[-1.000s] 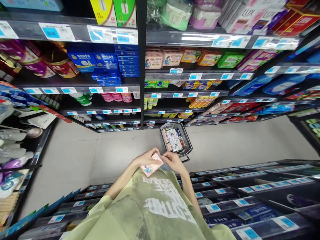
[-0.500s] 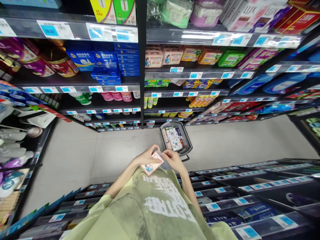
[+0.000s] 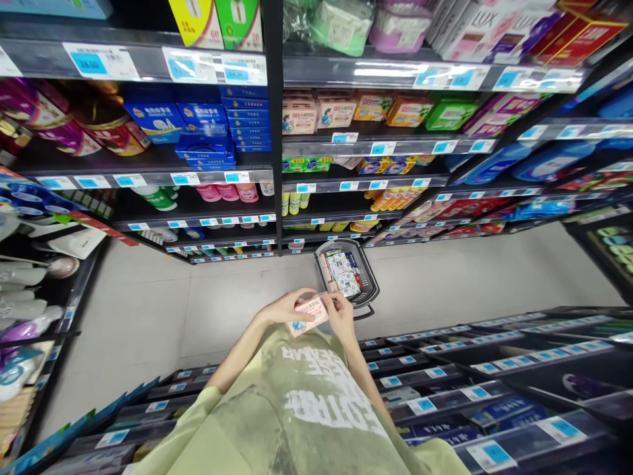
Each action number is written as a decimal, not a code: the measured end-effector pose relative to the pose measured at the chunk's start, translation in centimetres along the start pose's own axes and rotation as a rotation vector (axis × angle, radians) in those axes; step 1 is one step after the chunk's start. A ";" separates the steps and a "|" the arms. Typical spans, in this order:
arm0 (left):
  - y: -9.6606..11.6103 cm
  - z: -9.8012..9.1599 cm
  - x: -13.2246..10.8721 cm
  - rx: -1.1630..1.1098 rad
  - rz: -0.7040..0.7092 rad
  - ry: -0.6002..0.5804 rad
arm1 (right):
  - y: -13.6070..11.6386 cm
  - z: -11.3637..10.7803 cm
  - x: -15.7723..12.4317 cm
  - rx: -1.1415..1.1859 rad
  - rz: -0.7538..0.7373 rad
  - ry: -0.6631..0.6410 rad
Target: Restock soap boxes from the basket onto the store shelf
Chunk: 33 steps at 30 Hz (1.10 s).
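Observation:
I hold a small pink box [image 3: 307,314] in front of my chest with both hands. My left hand [image 3: 283,308] grips its left side, fingers wrapped over the top edge. My right hand [image 3: 340,310] pinches its right end. Just beyond my hands a dark shopping basket [image 3: 370,284] stands on the floor, filled with several small white and pink packages.
Dark shelves with blue price tags run ahead, holding blue boxes [image 3: 208,125], pink boxes [image 3: 316,113] and bottles. More shelving stands at the left [image 3: 34,284] and low on the right [image 3: 494,369]. A pale tiled floor [image 3: 148,310] lies between.
The pink box has turned flatter and shifted slightly up and right. My right hand has moved in closer over its right end. The view has drifted a little leftward.

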State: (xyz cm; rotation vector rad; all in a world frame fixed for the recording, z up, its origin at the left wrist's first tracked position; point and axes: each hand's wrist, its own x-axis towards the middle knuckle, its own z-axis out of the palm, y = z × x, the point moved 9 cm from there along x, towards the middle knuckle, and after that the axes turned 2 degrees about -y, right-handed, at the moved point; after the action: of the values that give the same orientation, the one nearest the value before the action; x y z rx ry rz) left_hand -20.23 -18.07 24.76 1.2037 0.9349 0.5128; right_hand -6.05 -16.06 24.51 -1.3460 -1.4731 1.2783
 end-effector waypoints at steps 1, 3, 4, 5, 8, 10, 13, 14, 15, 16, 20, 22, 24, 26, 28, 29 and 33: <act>-0.1 -0.3 -0.2 -0.038 -0.002 0.001 | 0.4 -0.5 0.1 0.031 0.018 0.042; -0.2 -1.2 -0.6 -0.143 -0.001 0.051 | 1.3 -2.0 0.3 0.108 0.055 0.146; -0.4 -1.8 -0.8 -0.212 -0.007 0.101 | 1.8 -2.8 0.4 0.150 0.069 0.208; -0.7 -2.4 -1.0 -0.284 -0.021 0.157 | 2.3 -3.8 0.5 0.190 0.077 0.268; -1.4 -3.2 -1.5 -0.436 -0.058 0.275 | 3.2 -6.1 0.8 0.261 0.075 0.393; -1.2 -2.8 -1.2 -0.457 -0.040 0.283 | 3.4 -7.1 0.9 0.275 0.076 0.420; -0.7 -2.0 -0.5 -0.432 0.012 0.316 | 3.6 -7.6 0.8 0.292 0.091 0.437; -0.7 -1.9 -0.3 -0.415 0.027 0.357 | 3.7 -7.6 0.8 0.297 0.095 0.449; -0.8 -1.8 -0.1 -0.394 0.038 0.409 | 3.7 -7.5 0.6 0.302 0.097 0.464; -1.0 -1.9 0.0 -0.368 0.044 0.463 | 3.7 -7.3 0.5 0.308 0.100 0.478; -1.6 -2.2 0.1 -0.281 0.051 0.595 | 3.6 -6.0 0.3 0.337 0.107 0.488; -1.6 -2.7 -0.1 -0.253 0.061 0.622 | 3.7 -5.2 0.3 0.374 0.115 0.470; -1.6 -3.2 -0.5 -0.207 0.058 0.647 | 3.8 -4.3 0.3 0.416 0.138 0.448; -1.6 -3.6 -0.8 -0.145 0.035 0.665 | 4.0 -3.7 0.1 0.446 0.169 0.439; -1.7 -3.8 -0.9 -0.107 0.012 0.675 | 4.3 -3.3 -0.1 0.465 0.191 0.441; -1.8 -3.7 -0.9 -0.107 0.008 0.678 | 4.3 -3.2 -0.1 0.470 0.198 0.440; -2.0 -3.5 -1.0 -0.143 0.019 0.695 | 4.4 -2.8 -0.1 0.475 0.194 0.419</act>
State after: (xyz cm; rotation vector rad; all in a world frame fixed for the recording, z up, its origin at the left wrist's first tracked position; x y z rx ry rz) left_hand -23.97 -17.49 23.00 0.9083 1.4422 1.0315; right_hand -2.30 -15.90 20.89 -1.3435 -0.7111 1.2652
